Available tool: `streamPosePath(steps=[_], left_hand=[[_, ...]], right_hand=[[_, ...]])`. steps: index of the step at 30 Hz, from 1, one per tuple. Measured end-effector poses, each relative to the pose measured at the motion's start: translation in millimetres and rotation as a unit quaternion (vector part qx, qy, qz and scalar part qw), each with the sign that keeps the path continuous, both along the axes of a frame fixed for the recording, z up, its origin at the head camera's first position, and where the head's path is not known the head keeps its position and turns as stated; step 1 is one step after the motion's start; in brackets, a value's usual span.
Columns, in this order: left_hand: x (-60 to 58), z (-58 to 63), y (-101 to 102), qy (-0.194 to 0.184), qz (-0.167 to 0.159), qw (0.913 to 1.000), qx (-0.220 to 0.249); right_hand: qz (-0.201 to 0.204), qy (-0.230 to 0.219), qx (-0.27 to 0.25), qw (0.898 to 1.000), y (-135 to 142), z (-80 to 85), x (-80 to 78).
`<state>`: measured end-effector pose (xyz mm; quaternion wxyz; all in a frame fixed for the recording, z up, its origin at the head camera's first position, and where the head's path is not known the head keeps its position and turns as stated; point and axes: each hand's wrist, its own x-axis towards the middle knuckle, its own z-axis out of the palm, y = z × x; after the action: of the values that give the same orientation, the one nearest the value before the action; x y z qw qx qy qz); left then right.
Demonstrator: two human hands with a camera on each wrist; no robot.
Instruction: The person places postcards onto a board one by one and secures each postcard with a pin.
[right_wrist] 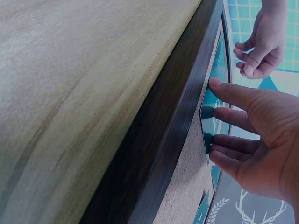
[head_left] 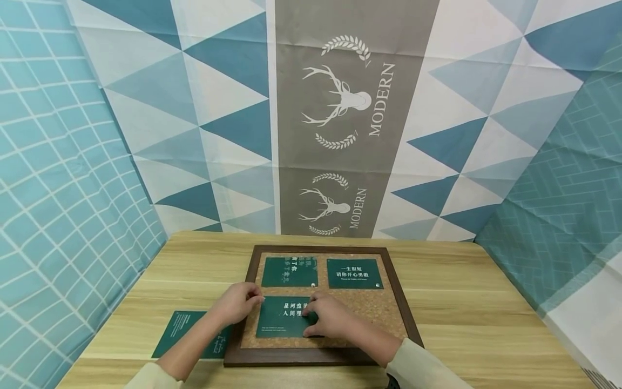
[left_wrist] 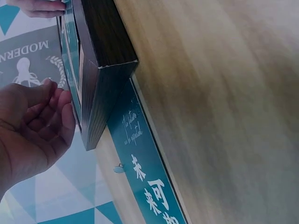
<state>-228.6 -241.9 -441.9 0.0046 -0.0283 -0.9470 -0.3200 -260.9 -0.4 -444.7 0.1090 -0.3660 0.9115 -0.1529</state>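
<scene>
A cork board (head_left: 359,308) in a dark wooden frame lies on the table. On its lower left is a green card (head_left: 274,324) with white writing. My right hand (head_left: 332,319) presses this card down with spread fingertips, covering its right part. At the card's upper left corner my left hand (head_left: 238,302) pinches a small thumbtack between thumb and forefinger; its tip shows below the fingers in the right wrist view. Above lie two more green cards, a left one (head_left: 282,273) and a right one (head_left: 352,267), each with a tack near its lower right corner.
Another green card (head_left: 177,332) lies on the wooden table (head_left: 452,302), left of the board and partly under my left forearm. Beside it is a loose thumbtack (left_wrist: 119,168). Patterned cloth (head_left: 233,108) hangs behind the table.
</scene>
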Motion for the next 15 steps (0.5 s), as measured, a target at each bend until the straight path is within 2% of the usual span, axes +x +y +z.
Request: streamPosePath(steps=[15], left_hand=[[-14.7,-6.0,4,-0.038,-0.003,0.9992,-0.013]], right_hand=[[-0.003,-0.002,-0.005,1.0,0,-3.6,-1.2]])
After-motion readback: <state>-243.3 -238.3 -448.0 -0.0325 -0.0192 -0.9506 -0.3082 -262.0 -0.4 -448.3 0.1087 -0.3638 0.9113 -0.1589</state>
